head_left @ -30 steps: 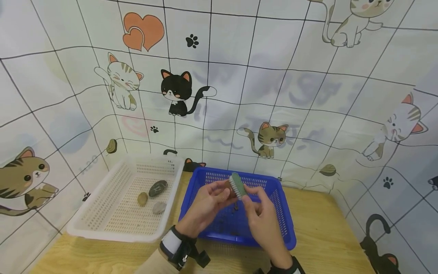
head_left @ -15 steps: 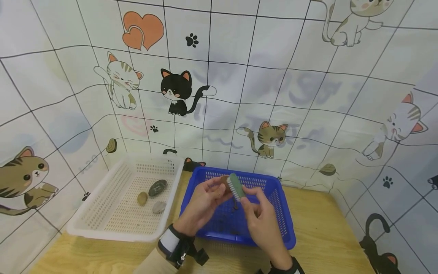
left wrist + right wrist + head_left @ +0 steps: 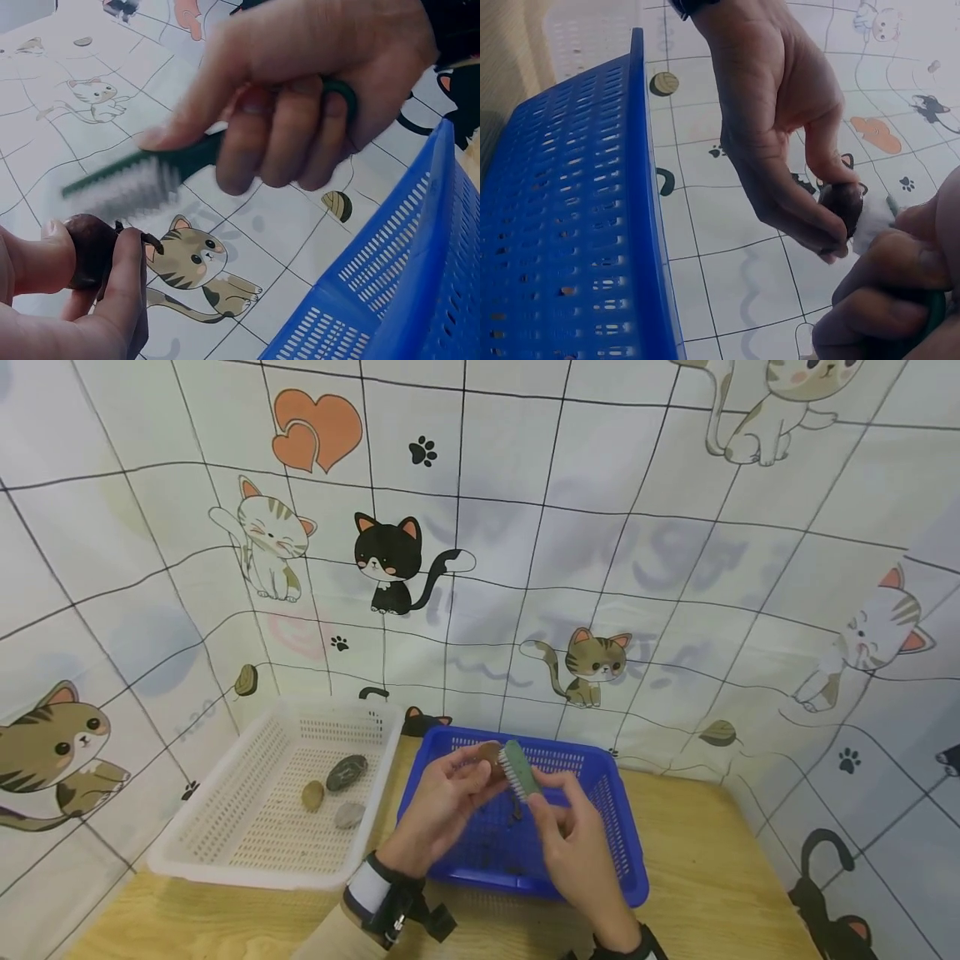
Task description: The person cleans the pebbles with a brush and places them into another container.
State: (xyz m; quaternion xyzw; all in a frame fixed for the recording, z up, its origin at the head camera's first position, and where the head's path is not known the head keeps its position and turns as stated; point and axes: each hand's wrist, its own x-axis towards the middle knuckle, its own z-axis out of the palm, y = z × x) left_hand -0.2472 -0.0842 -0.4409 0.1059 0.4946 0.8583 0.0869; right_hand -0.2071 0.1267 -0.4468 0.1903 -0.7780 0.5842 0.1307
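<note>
Brush at the brown stone, both hands over the blue basket

Your left hand [image 3: 448, 802] pinches the brown stone [image 3: 490, 757] between thumb and fingers; grip is clamped on it. Stone sits up in the air, over the far part of the blue basket [image 3: 517, 883], dark and rounded in both wrist views.

Your right hand [image 3: 576, 831] is clamped on the green brush [image 3: 521, 768]. In the left wrist view your fingers wrap its handle and your thumb lies along its back. White bristles [image 3: 127, 195] face the stone, right at its edge; some blur in the wrist views, so firm contact cannot be told.

The blue basket stands on the wooden table [image 3: 705, 852], its slotted floor bearing small dark bits [image 3: 513, 867] below your hands. Just beside it, on your left, stands the white basket [image 3: 243, 878]. Three stones lie in its right half: a dark one [image 3: 347, 773] farthest back, a tan one [image 3: 312, 796] to its left, a pale grey one [image 3: 349, 815] nearest you.

Behind: a gridded sheet [image 3: 495, 452] printed with cartoon cats. A black strap circles each of your wrists.
</note>
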